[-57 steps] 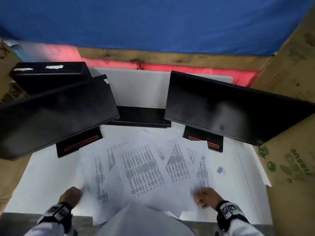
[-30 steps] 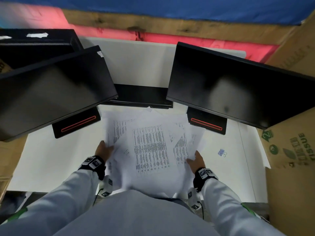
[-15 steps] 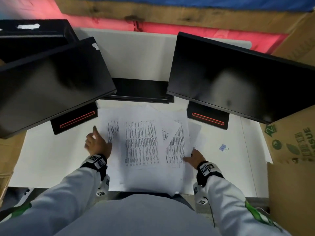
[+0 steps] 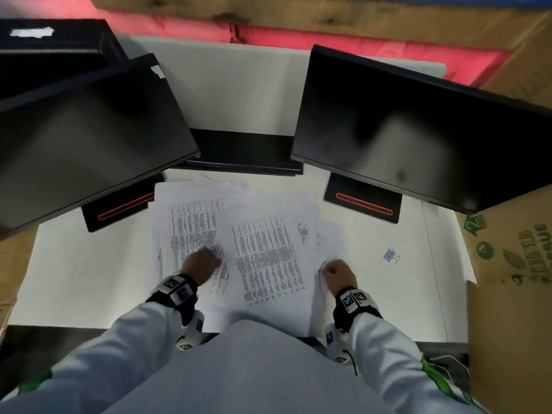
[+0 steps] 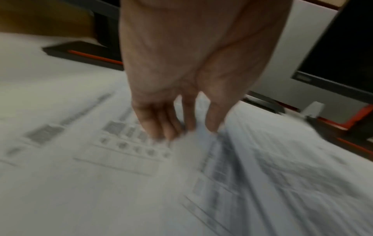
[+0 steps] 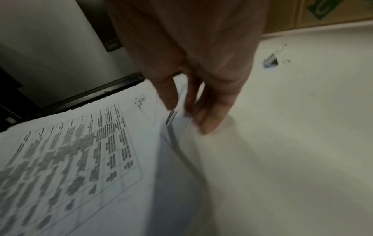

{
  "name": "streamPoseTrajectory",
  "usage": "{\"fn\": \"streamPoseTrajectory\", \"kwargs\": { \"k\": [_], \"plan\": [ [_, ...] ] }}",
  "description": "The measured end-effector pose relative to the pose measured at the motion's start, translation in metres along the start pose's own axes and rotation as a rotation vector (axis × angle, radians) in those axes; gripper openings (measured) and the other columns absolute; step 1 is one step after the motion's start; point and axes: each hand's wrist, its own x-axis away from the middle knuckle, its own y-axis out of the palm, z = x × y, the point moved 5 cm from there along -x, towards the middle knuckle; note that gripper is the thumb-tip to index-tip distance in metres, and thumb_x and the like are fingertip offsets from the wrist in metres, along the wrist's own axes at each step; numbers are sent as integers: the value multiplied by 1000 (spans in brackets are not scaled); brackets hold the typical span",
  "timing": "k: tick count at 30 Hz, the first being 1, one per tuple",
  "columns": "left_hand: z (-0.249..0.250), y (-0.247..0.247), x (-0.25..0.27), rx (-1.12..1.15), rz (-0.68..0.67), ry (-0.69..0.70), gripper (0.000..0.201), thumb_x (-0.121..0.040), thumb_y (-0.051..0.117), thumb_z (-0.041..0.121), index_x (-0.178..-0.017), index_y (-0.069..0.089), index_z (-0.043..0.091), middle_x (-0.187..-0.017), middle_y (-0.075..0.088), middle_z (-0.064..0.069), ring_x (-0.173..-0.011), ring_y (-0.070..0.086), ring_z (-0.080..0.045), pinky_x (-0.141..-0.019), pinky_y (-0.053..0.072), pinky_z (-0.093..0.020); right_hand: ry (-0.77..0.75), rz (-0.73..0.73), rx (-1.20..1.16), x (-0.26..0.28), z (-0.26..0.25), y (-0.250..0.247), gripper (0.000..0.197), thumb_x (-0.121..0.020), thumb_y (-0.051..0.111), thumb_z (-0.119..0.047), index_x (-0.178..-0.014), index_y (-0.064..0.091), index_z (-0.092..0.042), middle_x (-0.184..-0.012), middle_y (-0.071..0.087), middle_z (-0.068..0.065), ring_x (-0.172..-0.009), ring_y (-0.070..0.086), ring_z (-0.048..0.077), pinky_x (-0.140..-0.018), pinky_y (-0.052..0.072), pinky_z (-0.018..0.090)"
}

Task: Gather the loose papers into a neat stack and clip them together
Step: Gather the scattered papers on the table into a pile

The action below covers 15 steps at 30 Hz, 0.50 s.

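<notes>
Several printed sheets of paper (image 4: pixel 263 249) lie overlapping and askew in the middle of the white table (image 4: pixel 74 264). My left hand (image 4: pixel 203 262) is on the left part of the pile. In the blurred left wrist view its fingertips (image 5: pixel 159 132) are bunched and pinch a raised sheet edge (image 5: pixel 201 132). My right hand (image 4: pixel 337 273) is at the pile's right edge, and its thumb and fingers (image 6: pixel 210 124) pinch the edges of a few sheets (image 6: pixel 179 118). A small pale blue binder clip (image 4: pixel 391 256) (image 6: pixel 272 61) lies alone on the table, to the right of the right hand.
Two dark monitors (image 4: pixel 89 138) (image 4: pixel 418 138) lean over the back of the table. Their bases (image 4: pixel 125 206) (image 4: pixel 364 203) carry red lines and flank the papers. A black flat device (image 4: pixel 245 153) sits behind the pile. Cardboard boxes (image 4: pixel 513 264) stand at the right.
The spread-out sheets have been drawn into a tighter pile. My left hand moved right, from the pile's left edge onto the papers. My right hand stayed at the right edge and took hold of the sheets.
</notes>
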Motion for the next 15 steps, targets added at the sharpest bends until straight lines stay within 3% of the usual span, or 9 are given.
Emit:
{"fn": "streamPoseTrajectory", "kwargs": {
  "k": [2,3,5,6,8,10,12,15],
  "plan": [
    [-33,-41,-2,70,308,-231,54,-88,67,39,-125,52,3,-123,56,-26,-114,57,-43,-95,45,-46,108,140,26,-4,6,-18,50,-93,59,-35,-127,54,0,-129,55,21,-122,52,39,-104,42,42],
    [-51,-57,0,118,382,-372,68,-86,68,44,-135,44,3,-133,49,-28,-121,51,-45,-101,41,-50,183,170,-13,-3,7,-24,65,-90,62,-43,-134,47,3,-135,48,23,-126,49,41,-106,39,44],
    [-76,-71,-3,238,363,-569,92,-84,68,53,-146,28,-1,-144,38,-30,-132,42,-45,-109,33,-52,227,130,-59,-4,0,-20,81,-84,67,-52,-137,42,3,-138,46,25,-128,47,40,-106,38,43],
    [-79,-72,-9,309,326,-592,99,-84,68,54,-149,21,-4,-148,36,-30,-136,40,-44,-111,32,-51,193,96,-76,-6,-7,-14,83,-81,69,-53,-137,43,3,-138,47,25,-128,47,39,-106,39,42],
    [-70,-66,-23,462,263,-495,102,-84,73,46,-149,16,-8,-147,42,-28,-135,44,-42,-110,35,-48,125,45,-73,-8,-28,-2,85,-77,74,-52,-136,44,2,-138,49,24,-127,50,38,-105,42,41],
    [-50,-58,-30,530,206,-374,88,-84,76,35,-143,27,-8,-135,52,-25,-122,54,-38,-103,42,-45,102,5,-103,-7,-45,7,86,-78,76,-43,-142,37,0,-145,42,22,-131,47,39,-106,43,43],
    [-31,-46,-33,454,137,-302,75,-82,73,38,-136,37,-1,-131,53,-22,-115,56,-39,-101,47,-49,37,-67,-146,-8,-58,17,87,-83,74,-32,-149,27,-1,-151,37,21,-137,42,37,-108,40,41],
    [-11,-33,-28,211,92,-249,70,-84,68,46,-135,38,8,-133,42,-23,-123,46,-44,-100,43,-52,-55,-132,-174,-10,-62,23,83,-85,72,-25,-150,27,-2,-153,39,18,-139,43,32,-113,38,40]
  ]
}}
